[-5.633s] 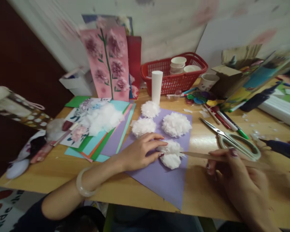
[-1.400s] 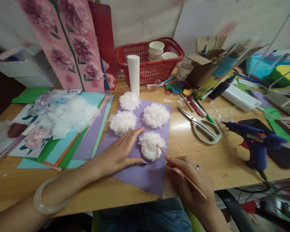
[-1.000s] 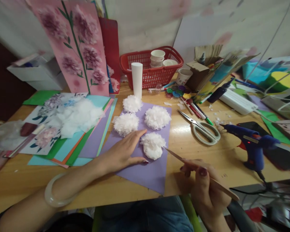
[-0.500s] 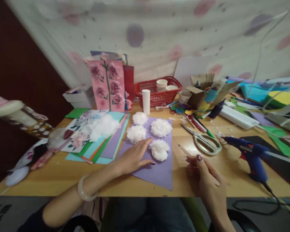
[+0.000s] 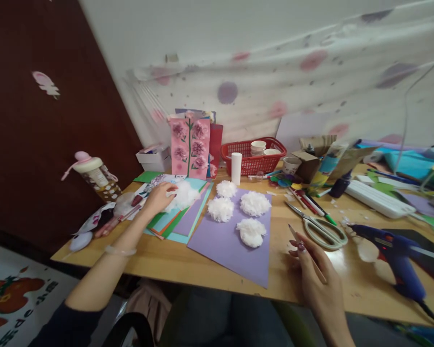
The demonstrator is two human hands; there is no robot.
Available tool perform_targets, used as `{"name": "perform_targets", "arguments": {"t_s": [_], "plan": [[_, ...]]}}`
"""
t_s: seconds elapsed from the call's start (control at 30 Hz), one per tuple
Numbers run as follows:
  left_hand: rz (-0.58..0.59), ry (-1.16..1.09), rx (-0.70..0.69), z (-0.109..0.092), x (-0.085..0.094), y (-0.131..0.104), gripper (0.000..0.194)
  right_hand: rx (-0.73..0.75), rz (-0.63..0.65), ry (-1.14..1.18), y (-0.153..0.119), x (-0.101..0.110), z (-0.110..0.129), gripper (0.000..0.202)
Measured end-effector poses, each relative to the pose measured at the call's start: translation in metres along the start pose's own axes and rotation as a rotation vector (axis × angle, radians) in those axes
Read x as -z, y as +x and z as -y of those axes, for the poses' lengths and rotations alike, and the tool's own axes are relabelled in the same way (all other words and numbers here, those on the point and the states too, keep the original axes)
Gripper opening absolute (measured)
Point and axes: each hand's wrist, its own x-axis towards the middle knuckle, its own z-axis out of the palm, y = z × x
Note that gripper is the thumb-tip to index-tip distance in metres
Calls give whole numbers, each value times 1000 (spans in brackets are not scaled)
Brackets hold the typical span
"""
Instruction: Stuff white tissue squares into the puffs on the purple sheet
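Observation:
My left hand [image 5: 159, 198] reaches over a fluffy white pile [image 5: 185, 194], thin tissue or cotton by its look, on a stack of coloured paper. Its thumb and fingers are apart at the pile's left edge. Several ruffled white paper flowers [image 5: 255, 203] lie on a purple sheet [image 5: 220, 248] in the middle of the table. The lowest flower [image 5: 251, 233] has a smooth, rounded lower part. To the right of that sheet, my right hand [image 5: 318, 270] is closed around a slim pencil [image 5: 293, 233], its tip pointing up and left.
Scissors [image 5: 318, 226] and a blue glue gun [image 5: 386, 246] lie at the right. Behind the flowers stand a white roll [image 5: 236, 168] and a red basket [image 5: 264, 166] with paper cups. A pink flower picture [image 5: 190, 149] stands at the back, a bottle [image 5: 97, 176] at the left.
My left hand has left the purple sheet beside the flowers and moved left and away to the white pile. My right hand still holds the pencil. The view has turned left.

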Motion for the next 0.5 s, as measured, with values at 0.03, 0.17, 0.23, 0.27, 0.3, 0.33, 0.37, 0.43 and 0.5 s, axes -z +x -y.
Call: {"name": "perform_targets", "arguments": {"t_s": [0.03, 0.17, 0.23, 0.27, 0.3, 0.33, 0.37, 0.43, 0.5], "plan": [[22, 2, -16, 1, -6, 6, 21, 11, 6, -2, 0, 0, -2, 59], [96, 32, -33, -8, -38, 28, 29, -2, 18, -11, 1, -2, -6, 61], [118, 63, -20, -12, -49, 38, 35, -24, 30, -1, 1, -2, -6, 62], [127, 76, -13, -13, -52, 42, 36, -32, 37, 4, 1, -2, -6, 62], [133, 88, -4, -13, -53, 45, 35, -36, 41, 4, 2, -1, -7, 63], [136, 95, 4, -12, -53, 48, 34, -36, 42, -1, 2, -1, -8, 63], [136, 98, 13, -11, -53, 50, 34, -34, 40, -8, 2, -1, -9, 62], [133, 94, 31, -9, -51, 52, 34, -21, 36, -27, 2, 0, -11, 61], [134, 82, 47, -7, -50, 53, 35, -6, 39, -39, 2, 0, -11, 59]]}}
